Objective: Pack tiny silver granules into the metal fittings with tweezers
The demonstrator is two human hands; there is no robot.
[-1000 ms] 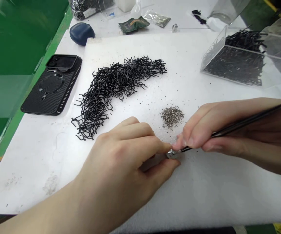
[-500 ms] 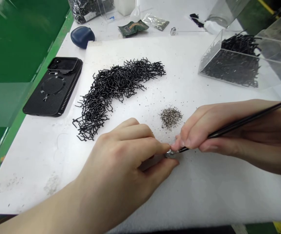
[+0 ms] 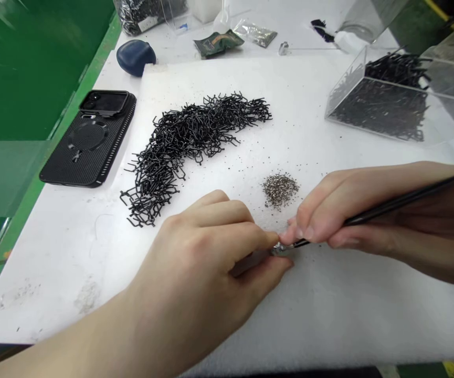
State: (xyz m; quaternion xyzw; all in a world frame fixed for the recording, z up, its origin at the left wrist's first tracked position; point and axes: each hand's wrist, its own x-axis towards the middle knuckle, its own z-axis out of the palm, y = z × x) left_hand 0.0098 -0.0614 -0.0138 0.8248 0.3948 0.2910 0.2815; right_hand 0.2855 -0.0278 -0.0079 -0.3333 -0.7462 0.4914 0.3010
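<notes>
My left hand pinches a small shiny metal piece between thumb and forefinger, low over the white foam sheet. The fingertips cover much of the piece. My right hand is closed around slim black tweezers, their tips at the metal piece. A right fingertip rests beside the left forefinger at the same spot. Just beyond the fingers lies a little heap of tiny metallic bits. Farther back, a curved pile of bent black wire-like pieces spreads over the foam.
A black phone lies at the left. Behind the foam sheet are a dark blue rounded object, a green packet and a clear bag of small bits. At right stands a clear box holding black pieces.
The whole view has shifted slightly, so things appear a little farther right. Both hands keep their hold, and the tweezer tips stay at the metal piece.
</notes>
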